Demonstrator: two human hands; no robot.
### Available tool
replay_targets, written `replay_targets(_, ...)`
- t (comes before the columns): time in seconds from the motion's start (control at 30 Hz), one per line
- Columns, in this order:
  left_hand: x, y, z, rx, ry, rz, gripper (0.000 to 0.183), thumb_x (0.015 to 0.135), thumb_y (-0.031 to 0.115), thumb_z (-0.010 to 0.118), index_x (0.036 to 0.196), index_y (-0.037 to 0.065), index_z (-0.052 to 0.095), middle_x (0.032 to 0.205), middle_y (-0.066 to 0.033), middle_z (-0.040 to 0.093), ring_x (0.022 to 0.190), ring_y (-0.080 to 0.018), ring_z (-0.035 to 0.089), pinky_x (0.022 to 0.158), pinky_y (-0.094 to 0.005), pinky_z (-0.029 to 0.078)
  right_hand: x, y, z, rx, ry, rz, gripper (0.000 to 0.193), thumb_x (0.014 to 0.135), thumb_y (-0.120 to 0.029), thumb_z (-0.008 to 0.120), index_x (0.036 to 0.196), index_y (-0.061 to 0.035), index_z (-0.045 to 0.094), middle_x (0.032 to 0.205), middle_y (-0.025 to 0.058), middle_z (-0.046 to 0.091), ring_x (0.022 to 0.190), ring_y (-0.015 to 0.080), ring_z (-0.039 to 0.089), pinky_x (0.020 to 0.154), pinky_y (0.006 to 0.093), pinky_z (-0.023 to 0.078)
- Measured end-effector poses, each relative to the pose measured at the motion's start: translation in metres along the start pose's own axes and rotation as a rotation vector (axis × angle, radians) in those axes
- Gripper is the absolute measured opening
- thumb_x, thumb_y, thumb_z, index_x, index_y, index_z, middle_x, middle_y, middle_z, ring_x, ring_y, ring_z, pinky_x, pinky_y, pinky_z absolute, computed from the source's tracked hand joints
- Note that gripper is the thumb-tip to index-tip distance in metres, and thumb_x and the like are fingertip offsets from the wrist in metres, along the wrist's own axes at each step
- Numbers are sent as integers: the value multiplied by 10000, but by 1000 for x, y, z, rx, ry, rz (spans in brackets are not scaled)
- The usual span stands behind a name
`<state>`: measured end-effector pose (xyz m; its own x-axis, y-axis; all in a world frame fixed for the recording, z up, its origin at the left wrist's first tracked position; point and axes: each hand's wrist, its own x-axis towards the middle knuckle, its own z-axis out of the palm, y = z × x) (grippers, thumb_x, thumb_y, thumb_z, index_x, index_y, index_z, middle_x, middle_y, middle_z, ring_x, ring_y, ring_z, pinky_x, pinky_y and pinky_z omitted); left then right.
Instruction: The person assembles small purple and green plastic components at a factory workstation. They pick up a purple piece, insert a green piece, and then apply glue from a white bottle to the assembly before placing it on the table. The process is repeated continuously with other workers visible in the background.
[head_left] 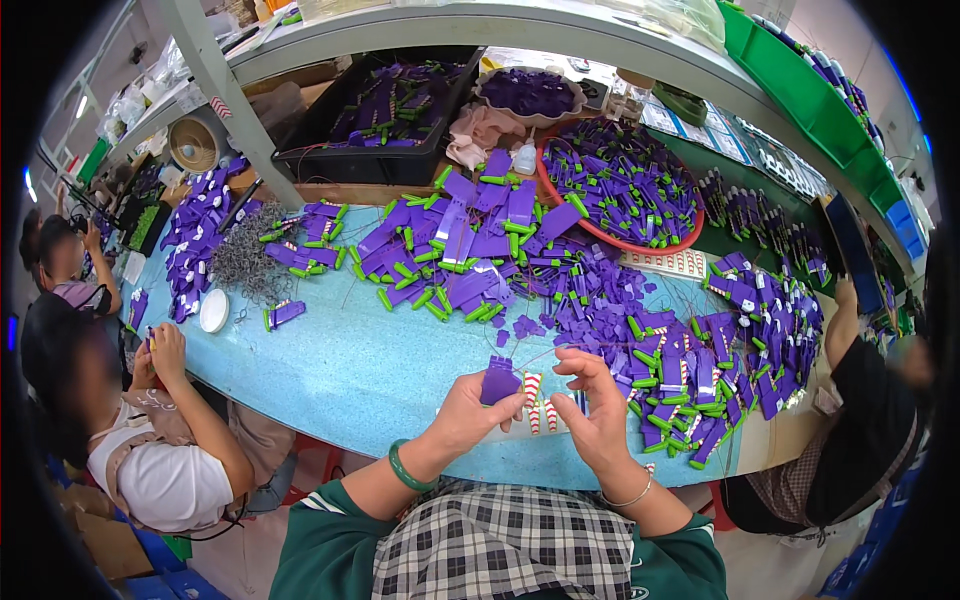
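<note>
My left hand (pixel 468 412) is closed on a flat purple plastic piece (pixel 499 381), thumb and fingers pinching its lower part. Just right of that thumb is a small sheet of red-and-white striped stickers (pixel 533 390); whether the hand touches it I cannot tell. My right hand (pixel 597 412) hovers beside the stickers with thumb and fingers apart and curved. A thin wire runs near its fingertips. Beyond my hands lies a heap of small loose purple pieces (pixel 600 310). Purple pieces with green ends and striped stickers (pixel 680 375) are piled to the right.
A red basket (pixel 700 228) of purple-and-green parts and a black bin (pixel 360 165) stand at the back. Tangled grey wires (pixel 248 262) and a white lid (pixel 214 311) lie left. A shelf (pixel 480 32) crosses overhead. People sit at both sides.
</note>
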<state>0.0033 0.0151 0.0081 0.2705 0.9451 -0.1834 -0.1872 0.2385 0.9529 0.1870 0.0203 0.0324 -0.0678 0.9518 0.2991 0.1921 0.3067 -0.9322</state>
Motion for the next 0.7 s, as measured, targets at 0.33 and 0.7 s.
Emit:
replay_targets(0.33, -3, -4, 4, -485, -120, -110, 370, 989, 90, 409, 1348, 67, 325, 1233, -101, 508, 1070, -195, 579, 830, -385, 564, -7, 21, 8, 345, -194, 363, 94, 843, -59, 684, 856, -24, 597, 802, 3, 613, 716, 73, 556, 655, 223, 458)
replay_targets(0.7, -6, -9, 6, -560, -182, -152, 399, 970, 74, 431, 1362, 59, 358, 1299, -117, 486, 1196, -236, 522, 961, -467, 505, -7, 27, 12, 275, -203, 345, 108, 817, -51, 709, 809, -27, 604, 734, -22, 584, 669, 45, 500, 627, 208, 425)
